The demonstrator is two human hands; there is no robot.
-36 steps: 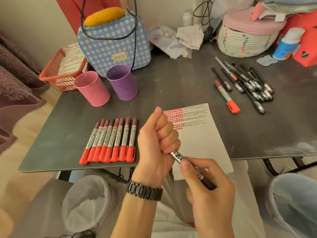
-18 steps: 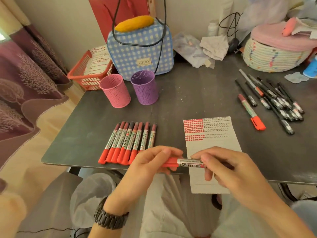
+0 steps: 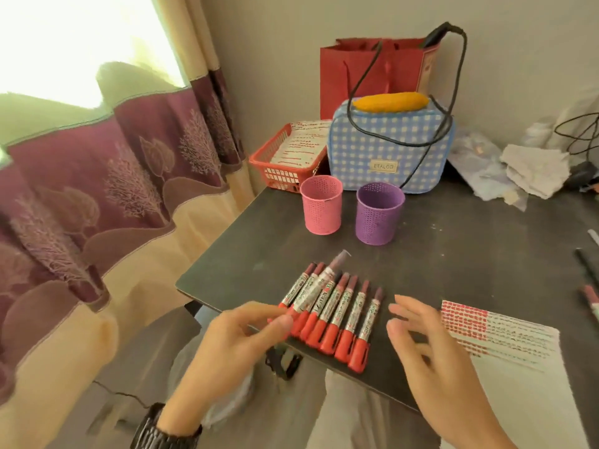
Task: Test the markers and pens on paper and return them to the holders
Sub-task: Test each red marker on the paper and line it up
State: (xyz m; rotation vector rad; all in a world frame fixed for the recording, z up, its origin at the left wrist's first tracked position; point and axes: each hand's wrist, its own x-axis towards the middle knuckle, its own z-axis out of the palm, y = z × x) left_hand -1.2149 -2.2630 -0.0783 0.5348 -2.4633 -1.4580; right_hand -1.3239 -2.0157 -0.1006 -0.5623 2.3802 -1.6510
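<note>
- Since half a second ago: marker (image 3: 319,288) gone from the two-handed grip over the paper, now laid on top of the row of red markers (image 3: 337,314), tip end sticking out past the others toward 12 o'clock; camera swung left, curtain (image 3: 107,196) filling the 9 o'clock side
- Left hand (image 3: 227,348) at 7 o'clock of the row, thumb and forefinger pinched at that marker's red cap end, other fingers loosely curled
- Right hand (image 3: 431,361) at 4 o'clock of the row, fingers spread and slack, holding nothing, hovering just beside the last marker
- Paper (image 3: 518,377) at 3 o'clock of the right hand, red and dark test strokes along its top
- Pink holder (image 3: 321,205) and purple holder (image 3: 380,213) upright side by side at 12 o'clock of the row, well apart from it; contents not visible
- Checked bag (image 3: 385,147) just behind both holders, red basket (image 3: 285,157) at its 9 o'clock
- More pens (image 3: 588,270) cut off at the table's (image 3: 470,254) 3 o'clock edge
</note>
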